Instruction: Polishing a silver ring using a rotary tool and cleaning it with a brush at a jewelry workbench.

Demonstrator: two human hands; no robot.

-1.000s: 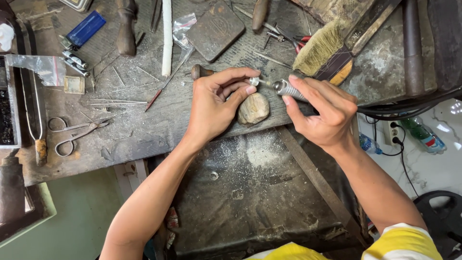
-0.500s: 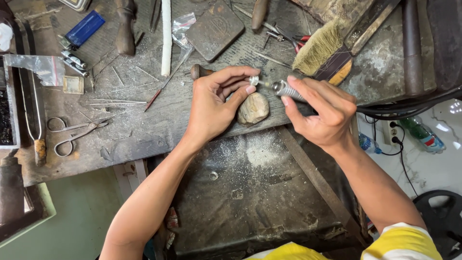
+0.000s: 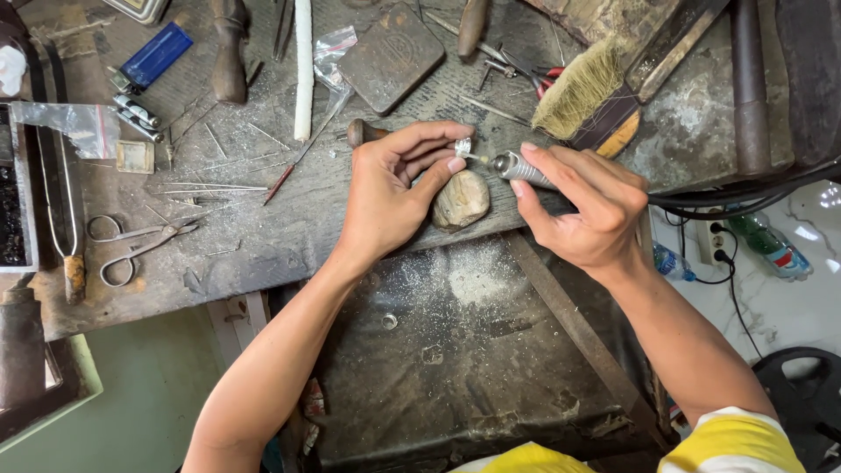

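The left hand pinches a small silvery piece between thumb and fingertips, directly above the rounded bench peg that juts from the worn workbench. The right hand is closed around a metal rotary handpiece, whose tip touches the piece from the right of the peg. Both hands sit just beside the peg, left and right of it. A bristle brush lies beyond the peg, scissors well to its left.
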